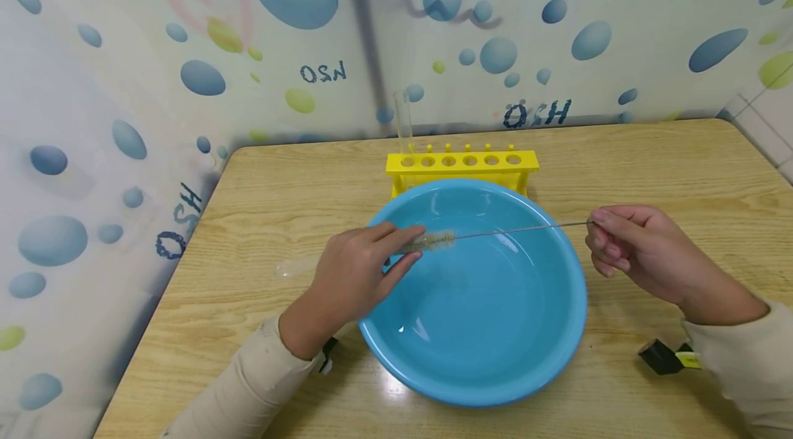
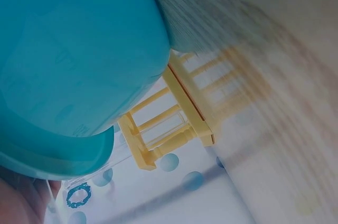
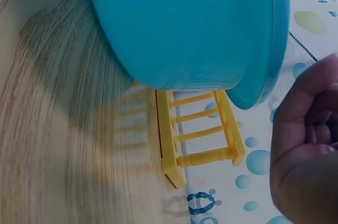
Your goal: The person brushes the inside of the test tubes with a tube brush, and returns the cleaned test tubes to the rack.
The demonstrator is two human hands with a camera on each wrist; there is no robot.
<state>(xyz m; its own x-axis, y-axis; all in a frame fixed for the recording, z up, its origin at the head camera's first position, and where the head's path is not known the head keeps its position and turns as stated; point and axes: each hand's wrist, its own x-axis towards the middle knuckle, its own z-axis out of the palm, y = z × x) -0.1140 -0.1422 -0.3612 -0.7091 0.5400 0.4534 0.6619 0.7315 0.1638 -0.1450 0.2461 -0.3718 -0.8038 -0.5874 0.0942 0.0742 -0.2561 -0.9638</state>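
Above the blue basin point(image 1: 473, 394), my left hand point(image 1: 356, 270) grips a clear test tube point(image 1: 297, 265), whose rounded end sticks out to the left behind the hand. A test tube brush point(image 1: 434, 241) has its pale bristles at the left fingertips, by the tube's mouth; the mouth itself is hidden by the fingers. Its thin twisted wire runs right across the basin to my right hand point(image 1: 641, 250), which pinches the wire's end between thumb and forefinger. In the right wrist view the curled right hand point(image 3: 306, 145) shows beside the basin point(image 3: 190, 28).
Behind the basin stands a yellow test tube rack point(image 1: 461, 161) with another glass tube point(image 1: 404, 124) upright in its left hole. All rests on a wooden table point(image 1: 297, 198) against a wall point(image 1: 297, 33) patterned with blue drops. A black object point(image 1: 660, 356) shows by the right sleeve.
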